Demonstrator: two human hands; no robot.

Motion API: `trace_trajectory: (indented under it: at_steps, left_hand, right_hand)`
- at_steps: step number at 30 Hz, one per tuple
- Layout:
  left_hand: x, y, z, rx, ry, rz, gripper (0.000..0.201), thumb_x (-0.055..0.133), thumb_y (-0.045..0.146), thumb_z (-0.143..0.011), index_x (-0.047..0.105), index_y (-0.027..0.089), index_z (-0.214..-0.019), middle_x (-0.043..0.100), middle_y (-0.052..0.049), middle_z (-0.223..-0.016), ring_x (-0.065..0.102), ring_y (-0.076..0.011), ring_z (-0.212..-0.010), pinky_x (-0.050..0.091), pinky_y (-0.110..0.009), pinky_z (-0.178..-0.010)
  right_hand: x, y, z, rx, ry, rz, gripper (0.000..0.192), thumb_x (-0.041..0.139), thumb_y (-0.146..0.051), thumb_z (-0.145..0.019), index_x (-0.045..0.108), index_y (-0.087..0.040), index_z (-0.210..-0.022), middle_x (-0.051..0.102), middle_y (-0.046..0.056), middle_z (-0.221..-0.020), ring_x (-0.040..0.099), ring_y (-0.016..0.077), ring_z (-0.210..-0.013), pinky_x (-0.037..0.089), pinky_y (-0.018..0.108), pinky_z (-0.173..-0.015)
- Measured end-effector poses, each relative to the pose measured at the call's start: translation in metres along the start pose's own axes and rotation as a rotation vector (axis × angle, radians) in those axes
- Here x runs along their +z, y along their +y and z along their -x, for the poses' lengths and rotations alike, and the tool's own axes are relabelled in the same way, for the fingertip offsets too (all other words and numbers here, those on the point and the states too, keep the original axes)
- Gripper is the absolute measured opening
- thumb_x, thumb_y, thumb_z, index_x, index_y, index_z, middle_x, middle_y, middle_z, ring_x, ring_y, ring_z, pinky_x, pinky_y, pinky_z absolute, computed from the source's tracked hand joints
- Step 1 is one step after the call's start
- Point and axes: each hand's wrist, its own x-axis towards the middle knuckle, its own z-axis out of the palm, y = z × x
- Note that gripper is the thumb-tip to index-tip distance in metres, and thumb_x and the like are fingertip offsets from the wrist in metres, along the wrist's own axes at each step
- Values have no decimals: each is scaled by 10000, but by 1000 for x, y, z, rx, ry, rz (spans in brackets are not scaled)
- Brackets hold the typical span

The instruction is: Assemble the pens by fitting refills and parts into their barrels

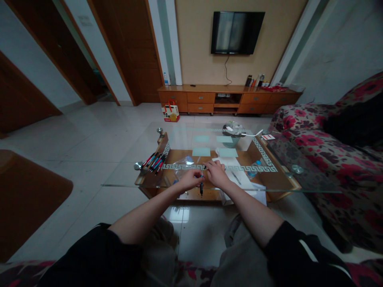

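**Dark pen held upright between both hands at the near edge of the glass table**

Slim dark pen point(201, 184): sits at the near edge of the clear glass coffee table point(125, 179), between my two hands. Long axis close to vertical, lower end pointing down toward the floor, just past the table's near edge.

Left hand point(191, 179): fingers curled in, closed on the pen's upper part from the left. Forearm comes in low, at a slant from the left.

Right hand point(216, 173): also closed, fingertips meeting the pen's top from the right; whether it grips the pen itself or a cap I cannot tell. Both hands equally near, touching each other.

Elsewhere on the table: fanned row of red, blue and black pens point(154, 161) toward its left end, a crumpled clear plastic bag point(182, 164) just beyond the left hand, white paper sheets point(239, 177) under the right wrist.
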Motion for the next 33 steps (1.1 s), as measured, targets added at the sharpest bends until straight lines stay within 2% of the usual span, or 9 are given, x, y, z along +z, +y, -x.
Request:
trace_trajectory:
  at_steps: [5, 9, 15, 18, 24, 33]
  left_hand:
    - [1, 0, 0, 60, -111, 20, 309, 708, 368, -750, 686, 117, -930, 658, -20, -740, 622, -124, -617, 550, -259, -612]
    - [2, 1, 3, 84, -170, 40, 384, 730, 430, -757, 703, 123, -988, 671, -34, -741, 632, -130, -620, 551, -259, -610]
    - [3, 6, 4, 79, -159, 18, 414, 747, 451, -746, 716, 117, -989, 675, -42, -734, 619, -124, -599, 541, -245, -572]
    - [4, 6, 4, 82, -162, 25, 431, 758, 458, -735, 720, 117, -994, 678, -47, -749, 626, -128, -613, 547, -246, -569]
    - [3, 3, 3, 82, -181, 36, 444, 755, 455, -746, 722, 117, -1031, 694, -66, -778, 672, -171, -711, 563, -255, -583]
    - [3, 2, 3, 81, -176, 36, 454, 763, 455, -744, 727, 123, -1052, 711, -75, -805, 676, -168, -712, 568, -256, -590]
  right_hand:
    - [-7, 9, -2, 49, 204, -260, 249, 514, -198, -914, 715, -223, -1060, 703, 82, -1079, 563, 264, -1034, 416, 406, -906]
    - [-14, 18, 1, 67, 314, -507, 207, 522, -240, -902, 713, -211, -976, 720, 57, -974, 626, 209, -875, 480, 346, -827]
    - [-22, 21, 5, 164, 343, -687, 325, 577, -348, -871, 679, -185, -1133, 698, 49, -887, 613, 182, -750, 497, 312, -715]
    - [-23, 20, 4, 206, 377, -729, 332, 602, -383, -857, 688, -165, -1091, 687, 60, -872, 606, 183, -742, 493, 309, -702]
    - [-21, 19, 2, 201, 386, -748, 329, 614, -408, -859, 691, -168, -1070, 676, 55, -852, 598, 186, -753, 482, 305, -703]
    - [-21, 18, 3, 196, 383, -754, 346, 601, -446, -868, 694, -177, -1063, 682, 54, -846, 599, 189, -754, 483, 317, -726]
